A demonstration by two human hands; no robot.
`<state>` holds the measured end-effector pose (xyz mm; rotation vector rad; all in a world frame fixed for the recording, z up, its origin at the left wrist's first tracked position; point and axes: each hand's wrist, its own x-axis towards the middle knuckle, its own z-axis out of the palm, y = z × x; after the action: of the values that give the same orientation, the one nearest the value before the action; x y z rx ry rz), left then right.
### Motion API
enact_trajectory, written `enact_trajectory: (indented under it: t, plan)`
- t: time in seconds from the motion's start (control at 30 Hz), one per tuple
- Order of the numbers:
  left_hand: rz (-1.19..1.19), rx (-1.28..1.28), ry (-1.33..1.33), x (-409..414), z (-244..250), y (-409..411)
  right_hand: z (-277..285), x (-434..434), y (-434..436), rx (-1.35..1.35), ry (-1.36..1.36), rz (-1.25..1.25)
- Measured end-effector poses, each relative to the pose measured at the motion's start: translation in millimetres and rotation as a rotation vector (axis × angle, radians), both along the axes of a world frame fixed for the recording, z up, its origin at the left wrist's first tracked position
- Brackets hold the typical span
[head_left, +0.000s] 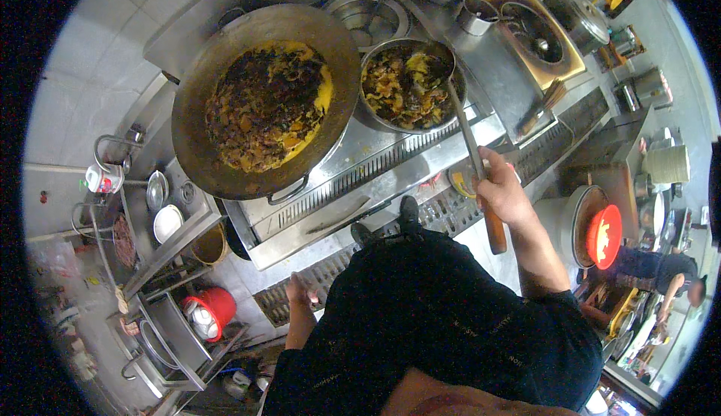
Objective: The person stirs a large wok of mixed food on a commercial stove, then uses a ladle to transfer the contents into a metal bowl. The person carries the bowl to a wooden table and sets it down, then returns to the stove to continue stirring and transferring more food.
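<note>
My right hand [501, 188] is closed around the long handle of a metal ladle [463, 117], just above its wooden grip [494, 229]. The ladle's bowl lies over a steel pot [417, 130], among dark and yellowish pieces of food [386, 86]. To the left of that pot sits a large wok [197, 157], apart from my hands. A dark, chunky mixture [262, 109] with yellow liquid at its edge fills the wok's middle. My left hand [298, 291] hangs low beside my body, away from the stove; its fingers are too small and blurred to read.
A steel stove [360, 157] with a slotted drain strip runs before me. Behind the pot is a round burner or basin [366, 19]. A bamboo brush [543, 106] lies on the right. A red bucket [217, 309] stands lower left, a red basin [605, 236] at right. Another person [664, 272] stands far right.
</note>
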<state>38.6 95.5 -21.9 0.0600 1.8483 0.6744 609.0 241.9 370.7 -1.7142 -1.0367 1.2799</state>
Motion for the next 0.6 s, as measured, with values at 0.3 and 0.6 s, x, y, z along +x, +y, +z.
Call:
enact_trajectory:
  t: [0.3, 0.6]
  plan:
    - [0.073, 0.145, 0.009, 21, 42, 3, -34, 15, -3, -0.045, -0.805, 0.113]
    - [0.066, 0.063, 0.001, 17, 45, 8, -37, 15, -17, -0.035, -0.806, 0.109]
